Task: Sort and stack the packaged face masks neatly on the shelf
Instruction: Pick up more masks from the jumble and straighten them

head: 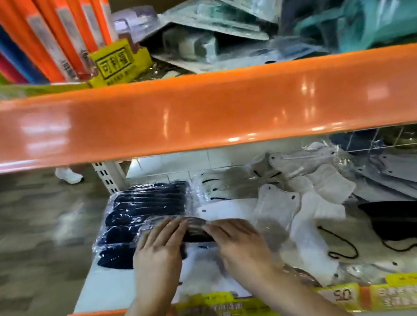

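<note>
On the lower shelf [105, 290] a stack of dark navy packaged masks [143, 208] lies at the left. White and grey packaged masks [300, 197] are scattered across the middle and right, and a black mask pack [413, 219] lies at the right front. My left hand [157, 253] and my right hand [239, 244] lie side by side on a clear-wrapped dark mask pack [196, 232] at the near edge of the navy stack. Their fingers lie almost straight on the plastic wrap. The frame is blurred.
An orange shelf beam [193, 110] crosses the view above the hands. The upper shelf holds orange and coloured folders [46, 33], a yellow box [118, 62] and jumbled teal packages [342, 8]. Yellow price labels [256, 308] line the lower shelf's front. Left is floor, with a person's white shoe [68, 175].
</note>
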A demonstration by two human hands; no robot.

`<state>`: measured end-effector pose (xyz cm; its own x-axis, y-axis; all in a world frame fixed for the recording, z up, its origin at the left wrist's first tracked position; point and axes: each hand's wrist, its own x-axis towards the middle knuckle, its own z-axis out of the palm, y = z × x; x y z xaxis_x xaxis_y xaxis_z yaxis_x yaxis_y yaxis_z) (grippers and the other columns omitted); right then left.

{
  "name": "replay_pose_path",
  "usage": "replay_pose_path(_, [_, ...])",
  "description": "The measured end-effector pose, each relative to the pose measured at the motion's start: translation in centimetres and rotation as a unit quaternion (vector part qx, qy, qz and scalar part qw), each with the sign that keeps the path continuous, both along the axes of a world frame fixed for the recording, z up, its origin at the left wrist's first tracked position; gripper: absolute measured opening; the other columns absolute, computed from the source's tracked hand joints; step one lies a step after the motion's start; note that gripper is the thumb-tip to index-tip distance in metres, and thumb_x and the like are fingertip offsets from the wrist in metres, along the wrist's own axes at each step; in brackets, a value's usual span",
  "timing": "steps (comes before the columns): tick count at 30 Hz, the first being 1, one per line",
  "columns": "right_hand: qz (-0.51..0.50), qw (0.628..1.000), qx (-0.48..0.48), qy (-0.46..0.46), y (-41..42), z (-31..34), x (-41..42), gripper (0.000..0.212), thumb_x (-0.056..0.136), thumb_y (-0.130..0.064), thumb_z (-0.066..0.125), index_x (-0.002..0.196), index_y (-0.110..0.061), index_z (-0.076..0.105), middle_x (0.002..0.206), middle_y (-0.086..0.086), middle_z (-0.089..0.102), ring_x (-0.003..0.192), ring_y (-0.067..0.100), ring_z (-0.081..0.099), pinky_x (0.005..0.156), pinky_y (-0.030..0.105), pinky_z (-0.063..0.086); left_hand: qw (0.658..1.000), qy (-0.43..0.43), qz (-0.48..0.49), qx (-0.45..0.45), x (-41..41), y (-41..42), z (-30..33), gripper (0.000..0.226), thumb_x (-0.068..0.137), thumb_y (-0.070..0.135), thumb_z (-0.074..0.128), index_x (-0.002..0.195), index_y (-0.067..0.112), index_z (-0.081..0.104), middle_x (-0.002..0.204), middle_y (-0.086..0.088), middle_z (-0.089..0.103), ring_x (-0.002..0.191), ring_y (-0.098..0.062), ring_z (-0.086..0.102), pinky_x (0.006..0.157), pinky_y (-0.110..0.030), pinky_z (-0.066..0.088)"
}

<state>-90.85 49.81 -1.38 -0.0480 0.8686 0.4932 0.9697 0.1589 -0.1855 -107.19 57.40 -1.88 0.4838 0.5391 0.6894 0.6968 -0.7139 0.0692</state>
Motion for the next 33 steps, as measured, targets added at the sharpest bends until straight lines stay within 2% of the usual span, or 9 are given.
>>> replay_pose_path(3, [0.018,1.0,0.011,0.004,1.5,0.0,-2.8,0.044,0.06,-0.014,0.062,0.103,-0.02,0.071,0.099,-0.005,0.07,0.088,0.015,0.066,0.081,0.025,0.053,1.0,-0.004,0.023,-0.014,-3.0,1.1,-0.7,0.042,0.073,0.005,0.049,0.106,0.014,0.074,0.115,-0.001,0.069,0.108,-0.02,0.064,0.087,-0.035,0.045])
replay_pose_path(6, [0.027,0.999,-0.022,0.001,2.7,-0.1,-5.1,0.063,0.041,-0.016,0.084,0.103,-0.022,0.073,0.102,-0.008,0.071,0.09,0.012,0.067,0.082,0.025,0.053,0.999,0.004,0.038,-0.022,-5.4,1.9,-1.3,0.045,0.072,0.004,0.043,0.105,0.012,0.074,0.114,-0.003,0.069,0.106,-0.023,0.065,0.089,-0.033,0.041])
replay_pose_path(12, [0.009,0.997,-0.073,0.014,4.4,-2.1,-7.5,0.075,0.031,-0.015,0.087,0.104,-0.019,0.072,0.103,-0.005,0.071,0.092,0.012,0.068,0.086,0.031,0.053,0.993,0.01,0.069,-0.097,-7.9,2.9,-3.2,0.049,0.072,0.01,0.036,0.103,0.011,0.074,0.11,-0.004,0.071,0.105,-0.024,0.066,0.089,-0.032,0.04])
replay_pose_path(15, [0.014,0.996,-0.087,0.012,4.3,-3.8,-7.5,0.068,0.044,-0.01,0.081,0.111,-0.018,0.069,0.11,-0.004,0.069,0.1,0.013,0.067,0.092,0.035,0.05,0.987,-0.015,0.091,-0.133,-8.0,2.8,-4.0,0.047,0.075,0.014,0.034,0.098,0.01,0.076,0.105,-0.006,0.072,0.102,-0.027,0.067,0.087,-0.033,0.042])
replay_pose_path(18, [0.013,0.997,-0.075,0.007,4.4,-4.2,-7.4,0.057,0.055,-0.018,0.079,0.111,-0.022,0.069,0.112,-0.009,0.067,0.103,0.008,0.064,0.094,0.03,0.049,0.983,-0.034,0.101,-0.146,-8.0,2.9,-4.2,0.049,0.075,0.014,0.033,0.098,0.008,0.076,0.105,-0.007,0.072,0.103,-0.028,0.066,0.089,-0.032,0.039])
replay_pose_path(21, [0.026,0.999,-0.033,0.017,4.4,-3.9,-7.6,0.048,0.065,-0.014,0.066,0.113,-0.02,0.066,0.111,-0.006,0.065,0.103,0.012,0.061,0.097,0.027,0.045,0.982,-0.048,0.115,-0.142,-8.0,2.8,-4.0,0.048,0.074,0.013,0.033,0.096,0.006,0.075,0.104,-0.008,0.072,0.104,-0.028,0.066,0.088,-0.033,0.038])
replay_pose_path(25, [0.067,0.998,0.008,-0.017,3.9,-3.9,-7.6,0.051,0.064,-0.008,0.069,0.114,-0.018,0.062,0.111,-0.003,0.062,0.104,0.015,0.056,0.098,0.026,0.035,0.98,-0.037,0.14,-0.134,-8.0,2.4,-3.5,0.046,0.073,0.014,0.034,0.092,0.008,0.076,0.101,-0.006,0.073,0.104,-0.029,0.066,0.085,-0.034,0.036])
replay_pose_path(30, [0.052,0.998,-0.018,-0.003,4.1,-4.2,-7.8,0.032,0.08,-0.022,0.047,0.105,-0.022,0.066,0.104,-0.008,0.063,0.095,0.011,0.06,0.083,0.026,0.051,0.963,0.0,0.184,-0.199,-7.8,2.0,-3.4,0.049,0.071,0.02,0.031,0.086,0.012,0.077,0.098,-0.004,0.073,0.097,-0.028,0.066,0.081,-0.036,0.037])
replay_pose_path(33, [0.045,0.998,-0.049,0.01,4.2,-4.4,-7.9,0.034,0.087,-0.037,0.041,0.104,-0.028,0.068,0.108,-0.013,0.064,0.097,0.005,0.061,0.082,0.023,0.052,0.951,0.02,0.194,-0.24,-7.5,1.7,-3.0,0.052,0.071,0.024,0.029,0.089,0.013,0.077,0.102,-0.005,0.072,0.098,-0.027,0.066,0.081,-0.039,0.042])
